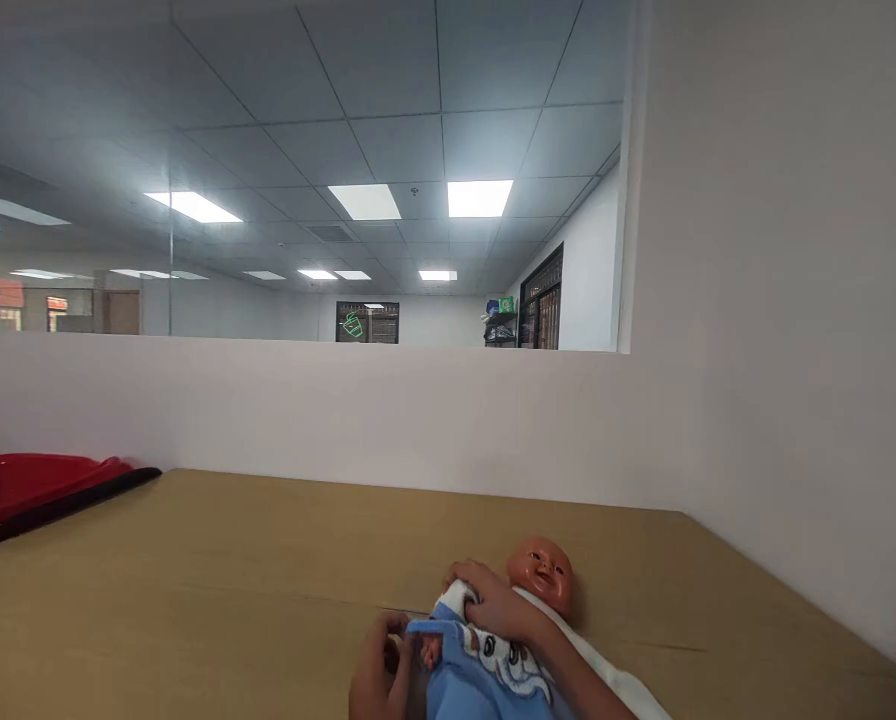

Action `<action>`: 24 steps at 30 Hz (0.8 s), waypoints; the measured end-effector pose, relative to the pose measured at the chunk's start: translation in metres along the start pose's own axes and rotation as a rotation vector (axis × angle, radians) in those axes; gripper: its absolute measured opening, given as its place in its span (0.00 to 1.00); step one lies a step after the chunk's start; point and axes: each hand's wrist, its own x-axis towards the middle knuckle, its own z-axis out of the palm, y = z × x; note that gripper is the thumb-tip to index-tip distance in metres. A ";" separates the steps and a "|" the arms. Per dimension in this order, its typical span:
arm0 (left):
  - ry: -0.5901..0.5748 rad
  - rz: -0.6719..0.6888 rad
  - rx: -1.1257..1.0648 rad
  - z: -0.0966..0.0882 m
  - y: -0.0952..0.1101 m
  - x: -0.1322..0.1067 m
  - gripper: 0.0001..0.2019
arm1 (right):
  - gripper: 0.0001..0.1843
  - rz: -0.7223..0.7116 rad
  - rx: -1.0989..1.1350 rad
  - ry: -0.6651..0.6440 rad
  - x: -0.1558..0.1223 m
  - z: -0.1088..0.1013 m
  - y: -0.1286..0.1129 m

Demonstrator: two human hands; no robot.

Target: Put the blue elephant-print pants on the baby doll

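A baby doll (pixel 542 572) lies on its back on the tan cardboard surface (pixel 253 580), its head toward the far right. It wears a blue and white garment (pixel 485 670). My right hand (pixel 493 605) reaches across the doll's chest and its fingers are closed on the white fabric near the shoulder. My left hand (pixel 379 672) is at the bottom edge beside the doll's small arm, fingers curled against the blue cloth there.
A red plastic tub with a black rim (pixel 35 490) sits at the far left of the surface. A low white partition wall (pixel 343 410) runs behind, and a white wall (pixel 793 350) closes the right side.
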 end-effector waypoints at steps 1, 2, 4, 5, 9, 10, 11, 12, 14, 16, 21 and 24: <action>-0.013 -0.019 -0.046 0.001 -0.002 0.002 0.35 | 0.27 -0.004 0.035 0.000 -0.003 0.001 0.002; -0.023 -0.040 -0.095 0.001 -0.004 0.003 0.35 | 0.27 -0.006 0.069 0.004 -0.005 0.001 0.004; -0.027 -0.091 -0.185 0.003 -0.007 0.007 0.35 | 0.28 -0.012 0.133 0.016 -0.009 0.002 0.007; -0.025 -0.113 -0.221 0.003 -0.008 0.009 0.35 | 0.28 -0.015 0.161 0.023 -0.011 0.002 0.008; -0.056 -0.142 -0.327 0.003 -0.014 0.020 0.35 | 0.30 -0.044 0.232 0.005 -0.018 0.003 0.001; -0.076 -0.141 -0.346 0.003 -0.015 0.023 0.35 | 0.31 -0.052 0.241 -0.012 -0.021 0.004 -0.002; -0.098 -0.144 -0.364 0.004 -0.015 0.026 0.34 | 0.30 -0.060 0.248 -0.030 -0.023 0.004 -0.007; -0.115 -0.148 -0.383 0.005 -0.014 0.029 0.33 | 0.29 -0.065 0.255 -0.045 -0.024 0.005 -0.012; -0.149 -0.162 -0.425 0.010 -0.012 0.034 0.33 | 0.23 -0.063 0.266 -0.056 -0.027 0.005 -0.021; -0.201 -0.178 -0.477 0.018 -0.007 0.039 0.33 | 0.19 -0.044 0.265 -0.034 -0.028 0.005 -0.029; -0.327 -0.213 -0.583 0.035 0.002 0.052 0.33 | 0.17 0.080 0.154 0.161 -0.035 0.005 -0.055; -0.376 -0.206 -0.606 0.040 0.000 0.058 0.31 | 0.15 0.166 -0.012 0.279 -0.046 0.006 -0.077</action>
